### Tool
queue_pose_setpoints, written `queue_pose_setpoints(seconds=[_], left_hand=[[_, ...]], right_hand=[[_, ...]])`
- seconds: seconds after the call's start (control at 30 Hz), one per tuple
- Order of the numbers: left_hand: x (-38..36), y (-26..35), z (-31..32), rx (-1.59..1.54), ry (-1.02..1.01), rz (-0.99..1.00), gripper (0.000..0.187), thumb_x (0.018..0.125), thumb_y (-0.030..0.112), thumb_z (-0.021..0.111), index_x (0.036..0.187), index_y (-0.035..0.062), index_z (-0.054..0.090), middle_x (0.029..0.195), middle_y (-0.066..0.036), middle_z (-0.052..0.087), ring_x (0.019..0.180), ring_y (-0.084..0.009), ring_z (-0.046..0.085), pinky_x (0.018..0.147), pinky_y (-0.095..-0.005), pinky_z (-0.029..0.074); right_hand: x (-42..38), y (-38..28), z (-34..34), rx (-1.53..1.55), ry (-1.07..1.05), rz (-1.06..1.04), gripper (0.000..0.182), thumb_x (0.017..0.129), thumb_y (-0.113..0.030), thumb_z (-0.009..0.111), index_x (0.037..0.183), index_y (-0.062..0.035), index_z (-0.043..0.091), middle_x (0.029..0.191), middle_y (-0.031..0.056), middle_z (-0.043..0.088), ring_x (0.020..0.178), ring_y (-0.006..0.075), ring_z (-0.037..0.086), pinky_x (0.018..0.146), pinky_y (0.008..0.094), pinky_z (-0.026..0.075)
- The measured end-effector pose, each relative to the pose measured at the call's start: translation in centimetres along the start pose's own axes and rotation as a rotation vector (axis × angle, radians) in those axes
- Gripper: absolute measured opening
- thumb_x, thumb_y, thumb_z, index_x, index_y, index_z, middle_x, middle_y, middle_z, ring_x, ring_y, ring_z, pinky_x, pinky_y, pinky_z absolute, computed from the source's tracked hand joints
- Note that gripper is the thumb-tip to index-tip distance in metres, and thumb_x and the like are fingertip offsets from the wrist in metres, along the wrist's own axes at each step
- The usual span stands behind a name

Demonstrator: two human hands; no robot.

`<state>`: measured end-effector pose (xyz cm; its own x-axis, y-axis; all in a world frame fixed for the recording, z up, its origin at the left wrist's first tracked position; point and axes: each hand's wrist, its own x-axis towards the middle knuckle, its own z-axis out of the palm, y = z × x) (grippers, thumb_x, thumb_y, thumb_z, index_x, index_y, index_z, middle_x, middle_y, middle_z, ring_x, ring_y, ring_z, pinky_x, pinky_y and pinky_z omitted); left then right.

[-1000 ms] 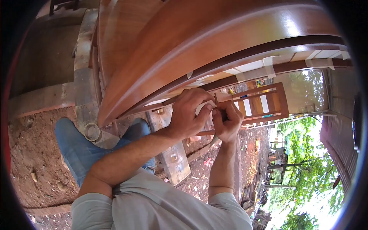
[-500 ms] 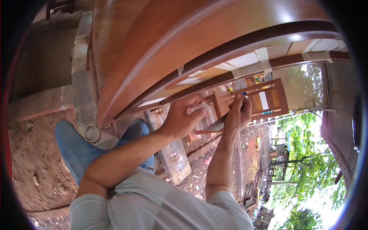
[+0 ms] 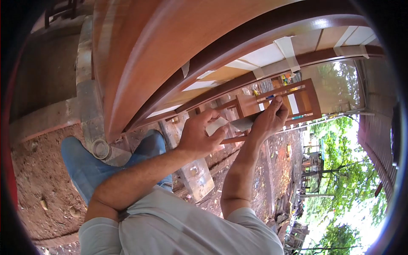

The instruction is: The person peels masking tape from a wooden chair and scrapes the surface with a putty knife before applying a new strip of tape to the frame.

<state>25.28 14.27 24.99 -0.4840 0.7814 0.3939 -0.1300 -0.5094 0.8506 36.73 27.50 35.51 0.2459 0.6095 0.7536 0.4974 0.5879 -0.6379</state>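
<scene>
My left hand (image 3: 197, 135) has its fingers and thumb curled around a small pale piece (image 3: 216, 126), whose kind I cannot tell. My right hand (image 3: 268, 121) grips a flat, dark grey blade-like tool (image 3: 243, 123). Its tip points left, toward the pale piece and my left fingertips. Both hands are close below a curved, varnished wooden furniture piece (image 3: 178, 63). Strips of masking tape (image 3: 287, 53) cross the pale panels along its frame edge.
Behind my hands stands a slatted brown wooden frame (image 3: 312, 100). A round tape roll or ring (image 3: 101, 149) lies by my knees. Weathered planks (image 3: 197, 180) rest on the reddish dirt ground (image 3: 38, 170). Trees (image 3: 340, 170) and a corrugated roof (image 3: 376, 148) show at the right.
My right hand has shifted slightly right and up, and the grey tool shows more fully. My left hand's fingers stay curled. The furniture sits a little differently in view.
</scene>
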Motion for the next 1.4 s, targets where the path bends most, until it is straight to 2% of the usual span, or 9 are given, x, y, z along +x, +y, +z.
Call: queue_pose_setpoints(seconds=[0.03, 0.43, 0.83, 0.93, 1.03, 1.13, 1.23, 1.3, 1.4], left_hand=[[0.0, 0.0, 0.0, 0.023, 0.021, 0.000, 0.025, 0.090, 0.016, 0.081, 0.106, 0.0010, 0.069, 0.092, -0.008, 0.071, 0.086, -0.0138, 0.064, 0.084, -0.0325, 0.052], [0.0, -0.8, 0.0, 0.093, 0.017, -0.048, 0.021, 0.093, 0.018, 0.080, 0.105, 0.0012, 0.075, 0.089, -0.009, 0.075, 0.083, -0.0153, 0.067, 0.079, -0.0332, 0.054], [0.4, -1.5, -0.1, 0.178, 0.137, 0.036, 0.021, 0.089, 0.017, 0.085, 0.101, 0.0011, 0.077, 0.092, -0.012, 0.077, 0.086, -0.0190, 0.072, 0.080, -0.0339, 0.057], [0.5, -1.2, -0.5, 0.151, 0.132, -0.029, 0.024, 0.086, 0.018, 0.086, 0.102, 0.0029, 0.077, 0.097, -0.014, 0.077, 0.089, -0.0274, 0.075, 0.077, -0.0381, 0.058], [0.4, -2.0, -0.3, 0.160, 0.162, -0.010, 0.024, 0.085, 0.019, 0.087, 0.102, 0.0034, 0.079, 0.098, -0.014, 0.077, 0.089, -0.0249, 0.076, 0.078, -0.0366, 0.059], [0.3, -2.1, -0.5, 0.191, 0.131, -0.013, 0.034, 0.085, 0.018, 0.087, 0.115, 0.0044, 0.077, 0.102, -0.013, 0.078, 0.088, -0.0247, 0.076, 0.078, -0.0358, 0.060], [0.4, -1.0, -0.2, 0.096, 0.172, -0.024, 0.055, 0.083, 0.012, 0.089, 0.134, 0.0045, 0.068, 0.106, -0.009, 0.080, 0.095, -0.0192, 0.074, 0.089, -0.0330, 0.058], [0.6, -1.7, -0.5, 0.210, 0.128, 0.072, 0.070, 0.083, 0.008, 0.087, 0.146, 0.0057, 0.056, 0.108, -0.008, 0.079, 0.104, -0.0190, 0.072, 0.099, -0.0357, 0.055], [0.6, -1.5, -0.6, 0.228, 0.058, 0.133, 0.080, 0.085, 0.004, 0.082, 0.155, 0.0063, 0.044, 0.106, -0.006, 0.078, 0.114, -0.0187, 0.069, 0.110, -0.0394, 0.047]], right_hand=[[0.1, 0.3, 0.0, -0.010, -0.007, -0.006, 0.044, 0.106, -0.043, 0.071, 0.101, 0.0012, 0.067, 0.093, 0.0072, 0.067, 0.088, 0.0166, 0.058, 0.080, 0.0319, 0.049], [-0.5, -0.2, 0.3, 0.009, -0.003, 0.021, 0.045, 0.104, -0.043, 0.073, 0.099, 0.0007, 0.066, 0.090, 0.0060, 0.066, 0.086, 0.0153, 0.058, 0.078, 0.0318, 0.049], [-1.2, -1.3, 0.1, 0.091, -0.058, 0.061, 0.043, 0.104, -0.042, 0.074, 0.095, -0.0012, 0.065, 0.087, 0.0029, 0.062, 0.081, 0.0129, 0.053, 0.075, 0.0313, 0.047], [-1.2, -1.3, -0.1, 0.088, -0.102, 0.076, 0.029, 0.105, -0.031, 0.073, 0.092, -0.0061, 0.065, 0.073, -0.0060, 0.052, 0.065, 0.0034, 0.040, 0.056, 0.0243, 0.032], [-0.9, -0.2, -0.2, 0.101, -0.122, 0.062, 0.030, 0.104, -0.031, 0.074, 0.089, -0.0088, 0.063, 0.067, -0.0087, 0.047, 0.058, 0.0011, 0.036, 0.050, 0.0227, 0.026], [-0.9, -0.4, -0.3, 0.086, -0.138, 0.099, 0.031, 0.104, -0.031, 0.075, 0.087, -0.0094, 0.062, 0.065, -0.0084, 0.046, 0.057, 0.0017, 0.037, 0.050, 0.0225, 0.027], [-0.8, 0.0, -0.4, 0.076, -0.140, 0.068, 0.030, 0.104, -0.031, 0.075, 0.088, -0.0087, 0.062, 0.065, -0.0082, 0.046, 0.057, 0.0016, 0.037, 0.050, 0.0223, 0.027], [-0.5, 0.4, -0.6, 0.101, -0.149, 0.057, 0.030, 0.104, -0.031, 0.075, 0.089, -0.0083, 0.062, 0.065, -0.0080, 0.047, 0.057, 0.0017, 0.038, 0.049, 0.0223, 0.028], [-0.5, 0.4, -0.8, 0.110, -0.168, 0.074, 0.030, 0.104, -0.032, 0.075, 0.090, -0.0077, 0.063, 0.066, -0.0075, 0.049, 0.056, 0.0020, 0.038, 0.049, 0.0224, 0.028]])
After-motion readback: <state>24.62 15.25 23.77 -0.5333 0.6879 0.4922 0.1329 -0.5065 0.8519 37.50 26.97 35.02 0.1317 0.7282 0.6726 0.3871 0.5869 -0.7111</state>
